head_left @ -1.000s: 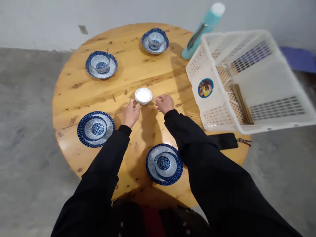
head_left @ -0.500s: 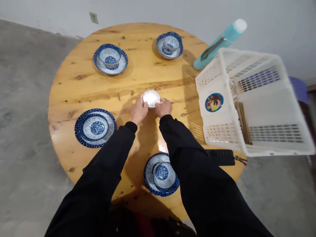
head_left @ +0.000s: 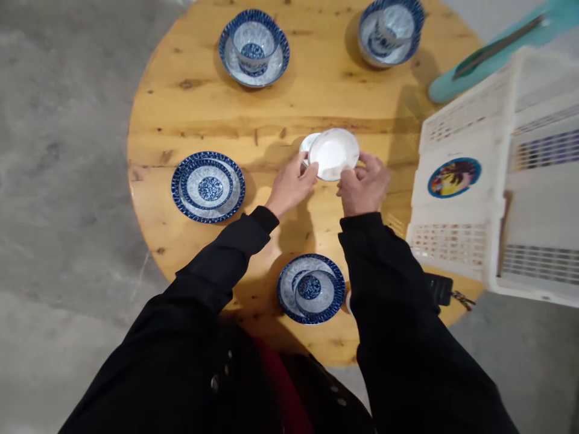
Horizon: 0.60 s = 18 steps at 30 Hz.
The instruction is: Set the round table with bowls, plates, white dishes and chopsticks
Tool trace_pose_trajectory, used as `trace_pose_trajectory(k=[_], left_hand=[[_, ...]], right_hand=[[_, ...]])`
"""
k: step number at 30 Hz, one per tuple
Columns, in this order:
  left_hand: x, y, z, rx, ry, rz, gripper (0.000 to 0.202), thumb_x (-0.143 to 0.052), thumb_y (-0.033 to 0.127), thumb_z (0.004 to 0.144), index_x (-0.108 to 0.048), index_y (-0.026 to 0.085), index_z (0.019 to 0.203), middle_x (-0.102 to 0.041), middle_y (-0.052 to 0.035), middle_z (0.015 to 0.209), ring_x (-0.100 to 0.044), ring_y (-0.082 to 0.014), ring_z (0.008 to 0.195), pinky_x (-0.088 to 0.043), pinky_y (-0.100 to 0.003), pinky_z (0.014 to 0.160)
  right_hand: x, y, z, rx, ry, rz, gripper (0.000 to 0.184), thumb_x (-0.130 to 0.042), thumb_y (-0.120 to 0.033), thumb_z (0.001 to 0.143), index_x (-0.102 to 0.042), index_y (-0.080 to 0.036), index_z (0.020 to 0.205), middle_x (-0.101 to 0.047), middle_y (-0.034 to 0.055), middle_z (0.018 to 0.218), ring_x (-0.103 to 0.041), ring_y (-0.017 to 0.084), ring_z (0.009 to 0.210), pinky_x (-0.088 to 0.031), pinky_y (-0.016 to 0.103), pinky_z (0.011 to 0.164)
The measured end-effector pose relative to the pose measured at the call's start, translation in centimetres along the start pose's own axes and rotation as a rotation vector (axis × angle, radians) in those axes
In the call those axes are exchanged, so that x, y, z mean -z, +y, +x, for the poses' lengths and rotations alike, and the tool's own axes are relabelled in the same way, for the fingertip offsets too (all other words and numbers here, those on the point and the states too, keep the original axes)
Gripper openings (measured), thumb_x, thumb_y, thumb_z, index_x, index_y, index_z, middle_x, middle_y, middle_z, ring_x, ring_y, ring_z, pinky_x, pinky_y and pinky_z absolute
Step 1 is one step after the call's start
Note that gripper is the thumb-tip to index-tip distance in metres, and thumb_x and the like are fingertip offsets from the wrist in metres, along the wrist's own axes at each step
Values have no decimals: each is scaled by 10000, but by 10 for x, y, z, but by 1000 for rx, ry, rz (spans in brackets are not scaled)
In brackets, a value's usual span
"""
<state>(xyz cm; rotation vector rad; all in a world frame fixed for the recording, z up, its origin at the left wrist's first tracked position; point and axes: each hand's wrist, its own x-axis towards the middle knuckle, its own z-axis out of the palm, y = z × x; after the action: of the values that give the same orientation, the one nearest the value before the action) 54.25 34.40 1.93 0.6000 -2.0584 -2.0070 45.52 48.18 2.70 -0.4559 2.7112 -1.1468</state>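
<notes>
My left hand (head_left: 292, 184) and my right hand (head_left: 364, 184) grip a pair of upturned white dishes from either side, above the round wooden table (head_left: 316, 90). The larger white dish (head_left: 333, 154) has a thin blue rim and partly covers a smaller white dish (head_left: 310, 144). My left fingers press its left side, and my right fingers hold its right rim. A blue-patterned bowl on a saucer (head_left: 311, 289) sits below my hands, partly behind my right sleeve (head_left: 389, 283).
Three blue-and-white place settings (head_left: 208, 187) stand around the table, including one (head_left: 253, 48) and another (head_left: 391, 30) at the far side. A white plastic basket (head_left: 452, 244) overhangs the right edge, near a teal bottle (head_left: 497, 48) and a black pouch with keys (head_left: 438, 289).
My hands have closed on the white dishes, which were a single neat stack and now sit offset, with the smaller one showing at the left. The whole view has tilted down.
</notes>
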Motion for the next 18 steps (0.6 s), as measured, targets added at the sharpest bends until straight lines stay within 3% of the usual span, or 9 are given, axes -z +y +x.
trace_pose_trajectory(k=[2,7,10,14,18], left_hand=[[13,4,-40,54,-81,6,223,-494,362,996,-591,163,1019,-673,-38,777,-663,-148,697,-535,-313,759],[56,-2,-159,216,-150,49,212,-453,375,979,-531,188,920,-691,-26,758,-631,-121,620,-498,-253,644],[79,-13,-212,279,-156,141,227,-419,391,981,-530,201,925,-715,-32,784,-668,-147,671,-508,-278,684],[103,-24,-241,328,-159,342,221,-404,380,970,-518,236,848,-707,-21,714,-667,-170,664,-494,-304,688],[116,-33,-238,347,-154,446,217,-416,350,959,-490,241,786,-698,-18,693,-660,-188,663,-473,-305,668]], right_hand=[[5,-8,-38,18,44,-4,431,-501,-325,848,-557,-142,1234,-593,15,643,-555,181,543,-509,346,568],[-3,-33,-148,0,-146,-46,403,-516,-383,836,-615,-202,1182,-565,-29,560,-581,205,557,-531,374,637],[-18,-42,-203,-69,-229,-65,377,-507,-401,837,-639,-209,1133,-599,-9,572,-625,234,601,-533,372,674],[-45,-43,-251,-208,-326,22,316,-487,-417,851,-632,-211,1041,-681,45,680,-677,260,677,-520,343,630],[-72,-38,-264,-294,-350,96,265,-476,-416,854,-606,-213,962,-674,36,650,-676,243,646,-505,312,591]])
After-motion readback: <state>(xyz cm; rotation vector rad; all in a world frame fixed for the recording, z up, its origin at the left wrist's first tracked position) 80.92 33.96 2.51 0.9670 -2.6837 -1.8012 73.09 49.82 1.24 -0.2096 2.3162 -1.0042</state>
